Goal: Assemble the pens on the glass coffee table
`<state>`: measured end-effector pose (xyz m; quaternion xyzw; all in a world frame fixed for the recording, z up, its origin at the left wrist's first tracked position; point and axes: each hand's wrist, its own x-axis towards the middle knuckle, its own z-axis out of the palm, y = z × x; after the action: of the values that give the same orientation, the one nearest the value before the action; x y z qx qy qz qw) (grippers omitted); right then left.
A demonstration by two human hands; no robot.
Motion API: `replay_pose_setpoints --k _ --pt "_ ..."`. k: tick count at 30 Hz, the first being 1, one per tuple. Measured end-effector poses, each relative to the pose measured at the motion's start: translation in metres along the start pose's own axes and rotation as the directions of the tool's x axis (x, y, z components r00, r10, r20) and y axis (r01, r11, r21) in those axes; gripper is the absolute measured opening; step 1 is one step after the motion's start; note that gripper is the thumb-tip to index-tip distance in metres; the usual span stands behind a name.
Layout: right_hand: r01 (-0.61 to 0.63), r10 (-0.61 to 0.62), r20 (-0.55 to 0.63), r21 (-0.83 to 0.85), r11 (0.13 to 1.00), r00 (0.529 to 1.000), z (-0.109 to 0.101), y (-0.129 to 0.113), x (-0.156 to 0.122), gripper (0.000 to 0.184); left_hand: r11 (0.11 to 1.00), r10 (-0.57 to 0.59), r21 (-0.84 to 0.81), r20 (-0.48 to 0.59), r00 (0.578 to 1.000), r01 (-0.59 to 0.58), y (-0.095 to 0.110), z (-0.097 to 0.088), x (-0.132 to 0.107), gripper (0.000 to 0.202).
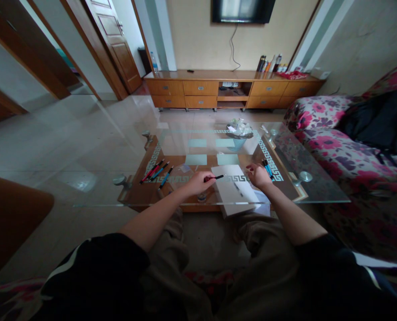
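Head camera: the left hand (pixel 201 182) grips a slim black pen (pixel 219 177) between its fingertips, above the clear glass tabletop (pixel 131 198); its pale tip points toward the right hand, a hold that likely leaves that end free. The right hand (pixel 259 175) is partly curled; whether it holds anything, I cannot tell. Just beside it lie blue-and-black pens (pixel 268 170). Red-and-black pens (pixel 150 172) and more blue-and-black ones lie left of the left hand, both groups seemingly placed within reach. A flat white rectangular object (pixel 230 196) shows beneath the glass.
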<state>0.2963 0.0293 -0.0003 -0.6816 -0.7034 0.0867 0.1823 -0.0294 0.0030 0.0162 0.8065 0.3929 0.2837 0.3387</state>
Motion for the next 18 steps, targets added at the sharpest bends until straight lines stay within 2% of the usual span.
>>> replay_pose_setpoints --k 6,11,15,18 --pt "-0.086 0.087 0.035 -0.008 0.996 0.996 0.002 0.0 0.002 0.025 1.0 -0.003 0.002 -0.007 1.0 0.003 0.003 -0.001 -0.001 0.025" --pt "-0.086 0.088 -0.022 0.082 0.993 0.996 -0.001 -0.003 0.002 0.024 1.0 -0.008 0.0 -0.003 1.0 0.008 0.002 -0.001 -0.001 0.024" --pt "-0.083 0.09 -0.02 0.248 0.965 0.996 -0.003 -0.016 0.001 0.023 1.0 0.009 0.005 -0.019 1.0 -0.009 -0.001 0.0 0.0 0.022" --pt "-0.09 0.064 0.069 0.476 0.875 0.996 0.0 -0.032 -0.002 0.024 1.0 0.015 -0.006 -0.023 1.0 -0.015 -0.002 0.001 0.0 0.022"
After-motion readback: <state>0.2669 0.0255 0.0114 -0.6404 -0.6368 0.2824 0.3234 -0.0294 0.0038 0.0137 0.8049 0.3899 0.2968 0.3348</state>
